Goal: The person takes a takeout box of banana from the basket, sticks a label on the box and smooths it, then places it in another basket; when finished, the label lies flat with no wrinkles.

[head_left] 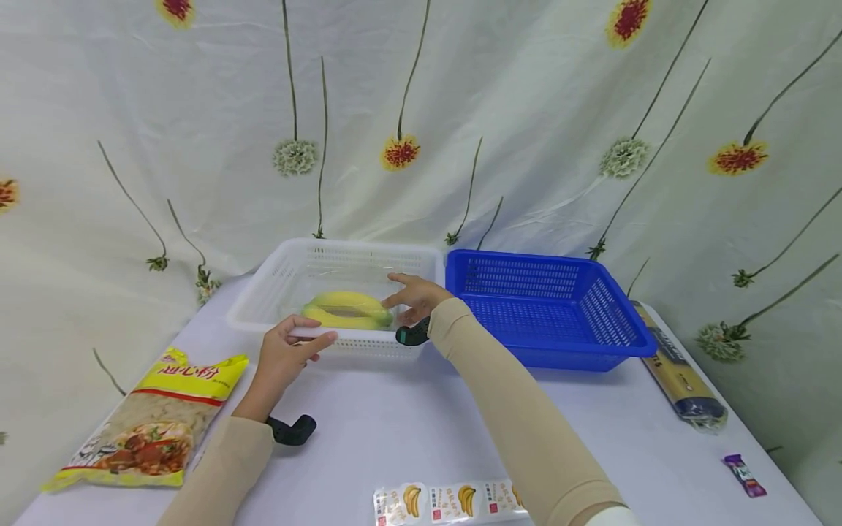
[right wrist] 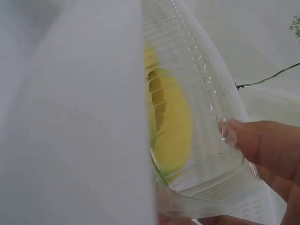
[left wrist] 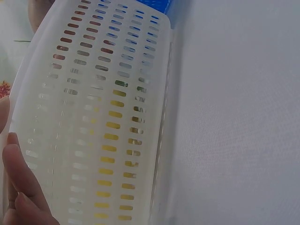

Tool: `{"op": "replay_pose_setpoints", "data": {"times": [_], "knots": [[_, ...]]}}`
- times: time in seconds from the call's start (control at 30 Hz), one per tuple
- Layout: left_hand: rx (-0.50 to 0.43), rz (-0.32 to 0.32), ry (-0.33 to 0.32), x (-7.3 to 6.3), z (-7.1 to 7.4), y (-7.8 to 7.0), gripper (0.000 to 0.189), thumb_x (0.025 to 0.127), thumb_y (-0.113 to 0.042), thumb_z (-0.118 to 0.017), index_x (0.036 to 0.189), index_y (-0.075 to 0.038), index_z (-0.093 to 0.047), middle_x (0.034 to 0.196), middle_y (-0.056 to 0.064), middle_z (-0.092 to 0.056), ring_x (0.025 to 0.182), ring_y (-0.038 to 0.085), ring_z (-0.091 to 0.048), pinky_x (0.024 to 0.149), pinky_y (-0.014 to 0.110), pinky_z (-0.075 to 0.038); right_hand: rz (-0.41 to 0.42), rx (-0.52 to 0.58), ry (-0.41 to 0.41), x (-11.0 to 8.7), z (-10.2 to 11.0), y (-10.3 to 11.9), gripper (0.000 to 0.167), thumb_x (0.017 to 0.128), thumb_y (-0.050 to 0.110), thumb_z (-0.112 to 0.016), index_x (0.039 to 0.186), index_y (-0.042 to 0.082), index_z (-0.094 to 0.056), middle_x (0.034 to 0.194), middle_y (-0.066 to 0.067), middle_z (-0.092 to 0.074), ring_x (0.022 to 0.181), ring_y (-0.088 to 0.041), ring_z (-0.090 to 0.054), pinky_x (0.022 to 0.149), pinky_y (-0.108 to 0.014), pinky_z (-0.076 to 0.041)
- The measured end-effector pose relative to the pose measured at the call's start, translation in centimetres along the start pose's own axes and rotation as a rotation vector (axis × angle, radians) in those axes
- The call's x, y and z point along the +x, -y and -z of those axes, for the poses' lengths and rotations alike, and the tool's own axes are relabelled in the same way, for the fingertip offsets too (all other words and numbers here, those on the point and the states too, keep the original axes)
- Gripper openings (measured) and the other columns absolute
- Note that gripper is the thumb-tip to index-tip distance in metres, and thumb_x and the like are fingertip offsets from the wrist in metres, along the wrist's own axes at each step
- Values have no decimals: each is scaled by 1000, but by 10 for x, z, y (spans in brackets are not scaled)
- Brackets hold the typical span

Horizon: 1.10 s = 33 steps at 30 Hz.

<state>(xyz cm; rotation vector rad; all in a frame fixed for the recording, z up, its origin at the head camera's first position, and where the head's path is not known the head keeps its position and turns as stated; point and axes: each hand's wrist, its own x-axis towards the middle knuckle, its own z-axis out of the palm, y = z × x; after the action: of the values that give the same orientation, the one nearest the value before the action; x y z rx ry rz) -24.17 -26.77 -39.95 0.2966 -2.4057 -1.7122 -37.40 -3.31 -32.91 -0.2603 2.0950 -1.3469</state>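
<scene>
My left hand (head_left: 284, 356) grips the front rim of a white perforated plastic basket (head_left: 368, 335), its thumb on the near side. Inside that basket lies a clear plastic box (right wrist: 211, 159) with yellow bananas (head_left: 345, 310) in it, greenish at the ends. My right hand (head_left: 417, 296) reaches over the basket's right end and holds the end of the clear box, fingers spread around its edge. In the right wrist view the white rim hides part of the box. Yellow shows through the basket's slots (left wrist: 112, 125) in the left wrist view.
A blue perforated basket (head_left: 546, 356) stands right of the white one. At left lies a yellow-topped food bag (head_left: 154, 424); at right, a long dark-and-gold pack (head_left: 680, 372) and a small purple wrapped bar (head_left: 745, 475). A banana-printed sticker strip (head_left: 447, 502) lies in front.
</scene>
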Motion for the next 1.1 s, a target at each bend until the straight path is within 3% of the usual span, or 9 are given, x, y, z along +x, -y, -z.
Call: {"op": "replay_pose_setpoints", "data": {"times": [0.2, 0.47, 0.67, 0.87, 1.0, 1.1], "knots": [[1, 10, 2, -1, 0, 0, 55, 94, -35, -88, 131, -4, -63, 90, -4, -75, 73, 11, -68, 65, 24, -49, 29, 47, -8, -2, 0, 0, 82, 106, 7, -69, 174, 25, -26, 175, -17, -30, 66, -19, -56, 66, -31, -56], [4, 9, 2, -1, 1, 0, 53, 93, -36, -88, 128, -5, -63, 90, -3, -75, 75, 15, -69, 66, 24, -50, 85, 38, -33, -13, 2, 6, 80, 105, 6, -70, 173, 22, -29, 169, -21, -40, 60, -17, -55, 66, -30, -58], [-1, 3, 5, -1, 1, 0, 53, 94, -35, -88, 129, -4, -63, 89, -4, -75, 73, 11, -68, 66, 24, -50, 123, 92, -58, -20, 10, 12, 80, 105, 4, -70, 172, 24, -31, 178, -12, -24, 56, -19, -55, 68, -34, -60], [-7, -13, 12, -2, 1, -1, 52, 95, -33, -87, 129, -3, -63, 90, -5, -75, 74, 13, -70, 66, 23, -50, 135, 73, -88, -28, 25, 19, 79, 106, 6, -69, 172, 27, -31, 181, -8, -16, 57, -18, -55, 85, -44, -61], [-7, -18, 9, -2, 1, -2, 52, 95, -33, -87, 130, -3, -63, 90, -4, -74, 75, 16, -71, 66, 23, -51, 138, 50, -100, -36, 37, 22, 80, 106, 9, -70, 172, 27, -30, 179, -10, -19, 66, -20, -63, 100, -52, -58], [0, -12, 5, -2, 0, -2, 52, 95, -34, -87, 130, -3, -63, 91, -4, -74, 75, 17, -71, 66, 23, -51, 138, 42, -92, -42, 45, 24, 81, 106, 10, -70, 173, 28, -29, 176, -12, -27, 67, -19, -60, 102, -52, -56]]}}
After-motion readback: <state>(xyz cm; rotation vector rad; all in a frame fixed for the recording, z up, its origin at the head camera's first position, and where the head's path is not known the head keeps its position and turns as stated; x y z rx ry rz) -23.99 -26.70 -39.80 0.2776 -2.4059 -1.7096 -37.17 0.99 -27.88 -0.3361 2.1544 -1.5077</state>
